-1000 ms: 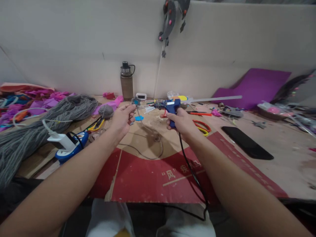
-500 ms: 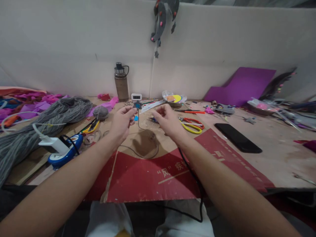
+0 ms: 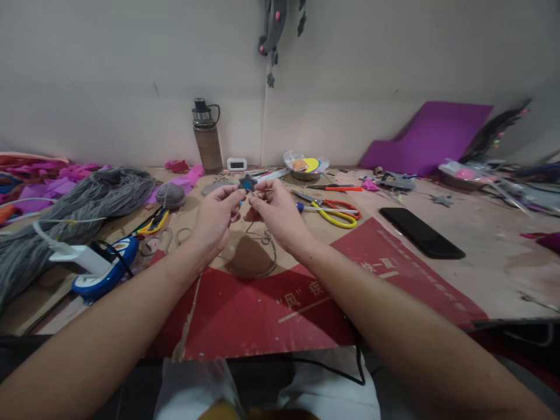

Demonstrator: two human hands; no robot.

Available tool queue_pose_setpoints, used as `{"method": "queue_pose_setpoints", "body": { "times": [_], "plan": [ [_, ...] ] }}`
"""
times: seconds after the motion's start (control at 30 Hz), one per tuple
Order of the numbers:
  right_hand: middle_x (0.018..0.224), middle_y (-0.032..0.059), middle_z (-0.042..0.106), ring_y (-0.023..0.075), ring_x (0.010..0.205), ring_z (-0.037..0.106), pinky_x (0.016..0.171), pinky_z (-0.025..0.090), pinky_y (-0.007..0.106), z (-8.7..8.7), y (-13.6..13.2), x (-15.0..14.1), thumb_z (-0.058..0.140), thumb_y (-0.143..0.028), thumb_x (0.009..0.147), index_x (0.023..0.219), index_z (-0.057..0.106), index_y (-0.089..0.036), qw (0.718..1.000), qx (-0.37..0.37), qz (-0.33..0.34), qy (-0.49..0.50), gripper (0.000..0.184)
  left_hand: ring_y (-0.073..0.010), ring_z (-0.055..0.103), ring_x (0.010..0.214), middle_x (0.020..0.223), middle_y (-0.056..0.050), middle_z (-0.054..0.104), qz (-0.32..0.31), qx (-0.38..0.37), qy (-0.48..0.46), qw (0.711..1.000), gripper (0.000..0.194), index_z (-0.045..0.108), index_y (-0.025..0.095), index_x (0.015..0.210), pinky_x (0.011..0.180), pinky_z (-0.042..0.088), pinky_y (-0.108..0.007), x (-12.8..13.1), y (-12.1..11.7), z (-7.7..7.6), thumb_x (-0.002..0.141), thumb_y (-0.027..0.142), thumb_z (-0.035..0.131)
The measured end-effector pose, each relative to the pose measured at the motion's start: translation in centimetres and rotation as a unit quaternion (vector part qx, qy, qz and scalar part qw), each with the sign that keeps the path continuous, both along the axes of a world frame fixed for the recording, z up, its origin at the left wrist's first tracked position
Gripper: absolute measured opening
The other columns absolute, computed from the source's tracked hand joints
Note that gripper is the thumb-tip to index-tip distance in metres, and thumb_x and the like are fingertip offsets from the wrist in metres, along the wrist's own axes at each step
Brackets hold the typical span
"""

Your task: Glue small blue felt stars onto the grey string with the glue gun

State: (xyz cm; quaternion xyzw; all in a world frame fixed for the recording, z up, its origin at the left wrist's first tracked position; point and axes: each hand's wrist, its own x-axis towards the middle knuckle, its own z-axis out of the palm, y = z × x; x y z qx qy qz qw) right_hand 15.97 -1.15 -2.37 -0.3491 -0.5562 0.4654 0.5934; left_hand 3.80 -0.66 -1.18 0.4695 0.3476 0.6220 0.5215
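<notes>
Above the cardboard, my two hands meet around a small grey star [image 3: 247, 184] with a blue patch in its middle. Thumb and fingers of my left hand [image 3: 217, 216] pinch the star from the left. At its right edge, the closed fingers of my right hand [image 3: 280, 211] touch it; whether they also grip the yarn is hidden. Thin grey yarn [image 3: 275, 256] hangs below the hands and loops over the cardboard [image 3: 262, 315]. Just right of my right hand lie scissors [image 3: 335, 211] with red and yellow handles, beside a blue-tipped tool.
A bottle [image 3: 207, 140], a small white display [image 3: 237, 164] and a bowl [image 3: 306, 174] stand by the wall. To the left are a grey yarn hank [image 3: 87, 204], a yarn ball [image 3: 170, 195] and a blue power strip [image 3: 107, 271]. A phone [image 3: 420, 233] lies right.
My right hand has moved left and come up to the star, closing the gap between my hands. The star now faces me between both hands' fingers. The view has tilted slightly down.
</notes>
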Motion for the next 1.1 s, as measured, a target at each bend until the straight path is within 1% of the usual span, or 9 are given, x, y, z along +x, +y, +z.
{"method": "queue_pose_setpoints", "body": {
  "times": [0.07, 0.17, 0.3, 0.47, 0.63, 0.8, 0.97, 1.1],
  "plan": [
    [0.075, -0.0063, 0.049, 0.0079, 0.056, 0.049, 0.052, 0.042, 0.024, 0.2, -0.2, -0.1, 0.059, -0.024, 0.081, 0.096, 0.040, -0.026, 0.999, 0.009, -0.038, -0.024, 0.024, -0.0050, 0.040, 0.050, 0.063, 0.004, 0.052, -0.002, 0.001, -0.003, 1.000, 0.013, 0.061, 0.015, 0.069, 0.043, 0.025, -0.019, 0.0, 0.0, 0.0, 0.066, 0.019, 0.074],
    [0.077, -0.0041, 0.050, 0.0088, 0.063, 0.048, 0.053, 0.039, 0.023, 0.6, -0.4, 0.0, 0.060, -0.024, 0.081, 0.090, 0.043, -0.024, 0.994, 0.036, -0.085, -0.062, 0.019, -0.0052, 0.039, 0.051, 0.064, 0.003, 0.052, 0.002, 0.002, -0.003, 1.000, 0.013, 0.061, 0.016, 0.069, 0.043, 0.025, -0.019, 0.0, -0.1, 0.0, 0.066, 0.018, 0.073],
    [0.075, -0.0022, 0.053, 0.0100, 0.068, 0.049, 0.057, 0.039, 0.024, 0.9, -0.4, 0.2, 0.059, -0.024, 0.081, 0.078, 0.049, -0.021, 0.988, 0.063, -0.111, -0.089, 0.011, -0.0055, 0.039, 0.051, 0.065, 0.003, 0.051, 0.003, 0.001, -0.006, 1.000, 0.012, 0.062, 0.015, 0.070, 0.043, 0.025, -0.019, 0.1, -0.2, 0.1, 0.066, 0.018, 0.073],
    [0.071, -0.0019, 0.054, 0.0103, 0.066, 0.048, 0.057, 0.038, 0.025, 0.7, -0.2, 0.3, 0.062, -0.027, 0.079, 0.074, 0.054, -0.020, 0.986, 0.041, -0.137, -0.089, 0.012, -0.0056, 0.039, 0.051, 0.062, 0.004, 0.049, 0.004, -0.002, -0.023, 1.000, 0.013, 0.061, 0.016, 0.070, 0.044, 0.027, -0.020, 0.3, -0.3, 0.0, 0.066, 0.017, 0.073],
    [0.065, -0.0033, 0.048, 0.0099, 0.058, 0.043, 0.050, 0.034, 0.024, 0.4, 0.0, 0.3, 0.064, -0.034, 0.078, 0.072, 0.052, -0.021, 0.990, 0.017, -0.116, -0.074, 0.019, -0.0052, 0.040, 0.050, 0.064, 0.003, 0.053, -0.003, -0.002, -0.021, 1.000, 0.014, 0.059, 0.016, 0.069, 0.045, 0.028, -0.020, 0.5, -0.4, 0.1, 0.067, 0.016, 0.073],
    [0.061, -0.0064, 0.042, 0.0074, 0.051, 0.035, 0.046, 0.029, 0.022, 0.5, 0.0, 0.5, 0.067, -0.035, 0.076, 0.069, 0.048, -0.022, 0.996, -0.014, -0.080, -0.042, 0.024, -0.0051, 0.040, 0.049, 0.063, 0.003, 0.055, -0.012, 0.007, -0.016, 1.000, 0.011, 0.061, 0.016, 0.069, 0.046, 0.030, -0.020, 0.4, -0.4, -0.1, 0.069, 0.017, 0.072],
    [0.063, -0.0085, 0.043, 0.0049, 0.045, 0.029, 0.041, 0.021, 0.021, 1.1, -0.5, 0.6, 0.069, -0.029, 0.073, 0.079, 0.051, -0.021, 0.995, -0.089, -0.023, 0.046, 0.021, -0.0053, 0.042, 0.051, 0.066, 0.002, 0.059, -0.026, 0.030, -0.002, 0.999, 0.008, 0.066, 0.015, 0.071, 0.048, 0.032, -0.020, 0.4, -0.3, -0.3, 0.069, 0.018, 0.073],
    [0.063, -0.0075, 0.046, 0.0045, 0.045, 0.026, 0.041, 0.018, 0.022, 1.6, -0.7, 0.8, 0.066, -0.023, 0.073, 0.074, 0.052, -0.020, 0.993, -0.099, -0.004, 0.063, 0.015, -0.0064, 0.046, 0.055, 0.070, 0.000, 0.061, -0.041, 0.058, 0.051, 0.996, 0.008, 0.069, 0.015, 0.074, 0.052, 0.036, -0.021, 0.1, -0.2, -0.3, 0.070, 0.021, 0.073]
  ]
}}
